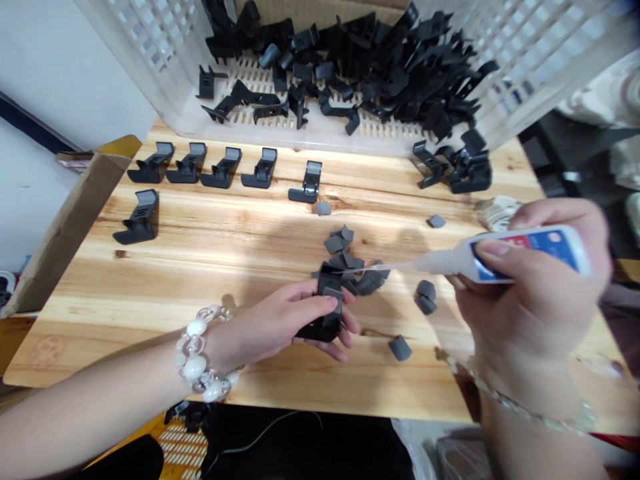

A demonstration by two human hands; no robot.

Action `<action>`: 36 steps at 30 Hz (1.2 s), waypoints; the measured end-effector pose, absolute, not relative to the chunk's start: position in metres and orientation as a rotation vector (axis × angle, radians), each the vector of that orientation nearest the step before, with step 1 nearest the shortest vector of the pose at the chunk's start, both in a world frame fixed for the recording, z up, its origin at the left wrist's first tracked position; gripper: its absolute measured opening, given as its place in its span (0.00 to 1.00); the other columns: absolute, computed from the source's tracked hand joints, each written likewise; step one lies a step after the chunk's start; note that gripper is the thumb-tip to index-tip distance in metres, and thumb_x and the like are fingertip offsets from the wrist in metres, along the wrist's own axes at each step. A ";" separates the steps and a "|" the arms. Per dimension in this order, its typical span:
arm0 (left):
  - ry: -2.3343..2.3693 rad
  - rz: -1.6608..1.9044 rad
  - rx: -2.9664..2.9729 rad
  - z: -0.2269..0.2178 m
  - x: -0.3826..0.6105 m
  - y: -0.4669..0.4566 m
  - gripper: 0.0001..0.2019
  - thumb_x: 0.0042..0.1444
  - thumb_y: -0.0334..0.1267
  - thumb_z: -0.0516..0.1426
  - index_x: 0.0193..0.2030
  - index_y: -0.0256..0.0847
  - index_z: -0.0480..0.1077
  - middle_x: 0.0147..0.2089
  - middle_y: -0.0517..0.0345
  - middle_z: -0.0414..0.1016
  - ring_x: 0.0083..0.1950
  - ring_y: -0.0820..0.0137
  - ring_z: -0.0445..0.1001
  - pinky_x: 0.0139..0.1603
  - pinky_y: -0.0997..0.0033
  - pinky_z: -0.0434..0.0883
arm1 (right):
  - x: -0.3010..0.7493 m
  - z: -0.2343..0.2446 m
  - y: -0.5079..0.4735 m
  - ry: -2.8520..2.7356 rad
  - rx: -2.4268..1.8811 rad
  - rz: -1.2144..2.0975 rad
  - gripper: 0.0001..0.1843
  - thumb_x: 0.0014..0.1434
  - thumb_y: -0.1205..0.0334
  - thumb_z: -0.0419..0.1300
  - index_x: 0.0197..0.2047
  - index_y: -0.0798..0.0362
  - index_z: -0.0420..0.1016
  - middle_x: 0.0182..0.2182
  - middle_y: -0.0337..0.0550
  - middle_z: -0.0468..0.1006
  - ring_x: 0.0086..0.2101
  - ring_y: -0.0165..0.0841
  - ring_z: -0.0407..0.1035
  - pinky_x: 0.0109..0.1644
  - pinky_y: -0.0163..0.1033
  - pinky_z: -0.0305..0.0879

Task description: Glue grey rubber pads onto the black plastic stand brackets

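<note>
crate (150, 47) cut off above, glue bottle (543, 245) label blurred

I see left hand (280, 323) gripping black plastic clip (327, 307); right hand (535, 293) aims glue bottle (500, 257) nozzle at it, grey pads (350, 263) just beyond.

Nothing really readable here: the glue bottle (525, 250) label's just a red-blue blur, and the faint stamp (46, 350) on the table (225, 233) is illegible too.

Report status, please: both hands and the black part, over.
Left hand grips black clip. Right hand holds glue bottle, nozzle tip at the clip's top. Grey pads lie scattered close behind.
</note>
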State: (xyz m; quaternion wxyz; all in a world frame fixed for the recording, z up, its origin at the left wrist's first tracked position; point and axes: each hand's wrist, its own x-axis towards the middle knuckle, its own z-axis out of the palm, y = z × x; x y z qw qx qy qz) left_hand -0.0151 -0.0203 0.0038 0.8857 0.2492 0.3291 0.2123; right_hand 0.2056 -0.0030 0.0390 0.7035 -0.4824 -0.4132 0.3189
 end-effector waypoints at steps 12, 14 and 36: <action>0.687 0.429 0.531 0.004 -0.015 -0.020 0.09 0.63 0.37 0.55 0.46 0.34 0.70 0.38 0.49 0.78 0.37 0.67 0.78 0.40 0.62 0.78 | 0.206 0.037 -0.002 -0.903 -1.066 0.701 0.14 0.36 0.77 0.63 0.27 0.52 0.68 0.22 0.33 0.60 0.17 0.23 0.51 0.13 0.30 0.47; 0.684 0.429 0.535 0.004 -0.016 -0.020 0.09 0.64 0.36 0.54 0.46 0.34 0.70 0.38 0.49 0.78 0.38 0.67 0.78 0.40 0.62 0.78 | 0.207 0.037 -0.002 -0.908 -1.065 0.677 0.14 0.35 0.76 0.63 0.26 0.53 0.68 0.21 0.33 0.59 0.17 0.23 0.51 0.12 0.31 0.45; 0.800 0.525 0.884 0.004 -0.019 -0.016 0.11 0.63 0.42 0.56 0.46 0.37 0.68 0.44 0.49 0.77 0.41 0.69 0.75 0.40 0.67 0.76 | 0.186 0.017 -0.008 -0.714 -1.000 1.770 0.11 0.50 0.60 0.68 0.32 0.52 0.69 0.30 0.41 0.78 0.28 0.29 0.71 0.21 0.28 0.61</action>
